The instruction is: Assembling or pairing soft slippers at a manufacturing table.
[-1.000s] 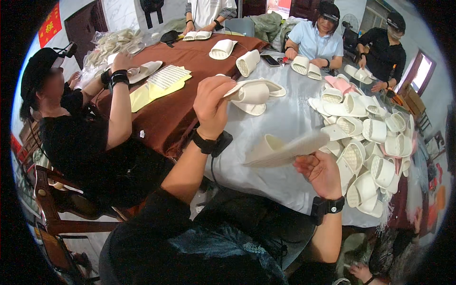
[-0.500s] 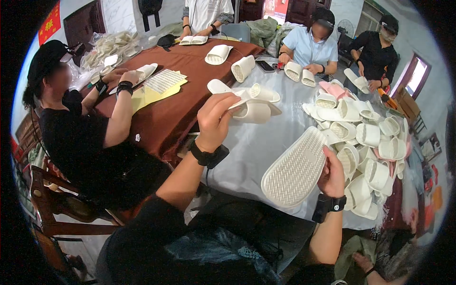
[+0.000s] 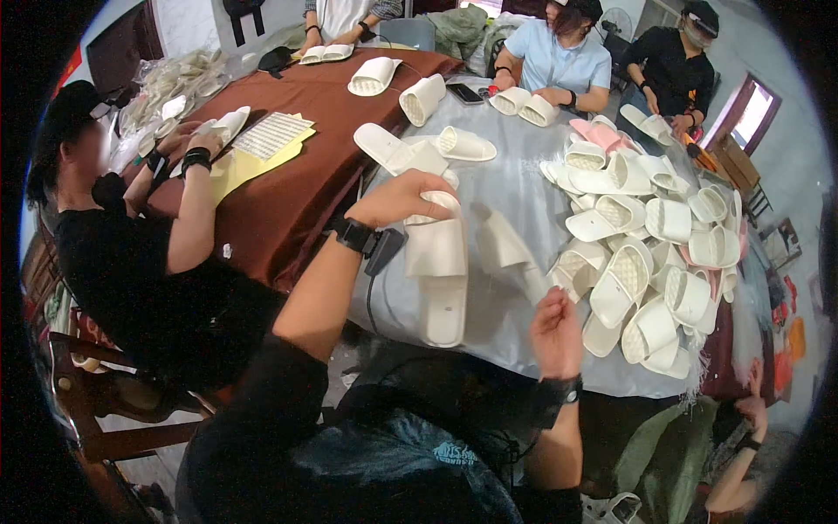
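Note:
A white slide slipper (image 3: 436,306) hangs heel down over the near table edge, its upper side toward me. My left hand (image 3: 406,199) grips it at the toe end, thumb at the opening. To its right, a second white slipper (image 3: 506,244), smeared by motion, stands tilted. Its near end meets the pinched fingertips of my right hand (image 3: 556,332). Just beyond my left hand, a white slipper (image 3: 380,144) lies on the table, with another white slipper (image 3: 469,144) beside it.
A heap of white and some pink slippers (image 3: 668,223) covers the right side of the grey-sheeted table (image 3: 375,293). Brown cloth (image 3: 297,183) and yellow papers (image 3: 253,144) lie left. Co-workers (image 3: 559,57) handle slippers around the table. A wooden chair (image 3: 105,437) stands at my left.
My left hand has come nearer and lower, now with a slipper hanging from it. The sole that faced me in my right hand is no longer turned this way. My right hand moved left.

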A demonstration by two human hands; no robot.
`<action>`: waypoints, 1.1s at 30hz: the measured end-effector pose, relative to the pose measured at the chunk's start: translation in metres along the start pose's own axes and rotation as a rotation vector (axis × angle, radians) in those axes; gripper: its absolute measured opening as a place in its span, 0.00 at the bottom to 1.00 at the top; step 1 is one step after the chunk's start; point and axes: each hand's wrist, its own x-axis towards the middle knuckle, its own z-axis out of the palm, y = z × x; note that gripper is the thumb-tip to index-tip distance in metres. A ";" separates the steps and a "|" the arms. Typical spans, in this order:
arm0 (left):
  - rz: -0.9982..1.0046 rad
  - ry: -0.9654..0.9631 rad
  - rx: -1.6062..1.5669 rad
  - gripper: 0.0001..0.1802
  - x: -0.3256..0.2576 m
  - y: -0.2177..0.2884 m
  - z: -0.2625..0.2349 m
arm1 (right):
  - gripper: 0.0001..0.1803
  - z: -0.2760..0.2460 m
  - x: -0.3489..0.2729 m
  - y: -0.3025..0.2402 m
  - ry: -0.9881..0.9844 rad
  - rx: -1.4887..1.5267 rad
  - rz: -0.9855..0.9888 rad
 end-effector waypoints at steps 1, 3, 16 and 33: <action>0.042 -0.095 0.149 0.16 0.006 0.000 -0.003 | 0.09 0.003 -0.007 0.008 0.042 -0.067 -0.076; 0.028 -0.133 0.125 0.17 0.022 -0.015 0.002 | 0.10 0.017 -0.019 0.023 0.096 -0.133 -0.158; -0.242 0.032 0.438 0.18 0.061 -0.084 0.013 | 0.26 0.024 0.060 -0.014 -0.072 -2.344 -0.724; -0.080 0.009 0.479 0.15 0.122 -0.101 0.040 | 0.25 0.049 0.067 -0.024 -0.141 -2.704 -0.279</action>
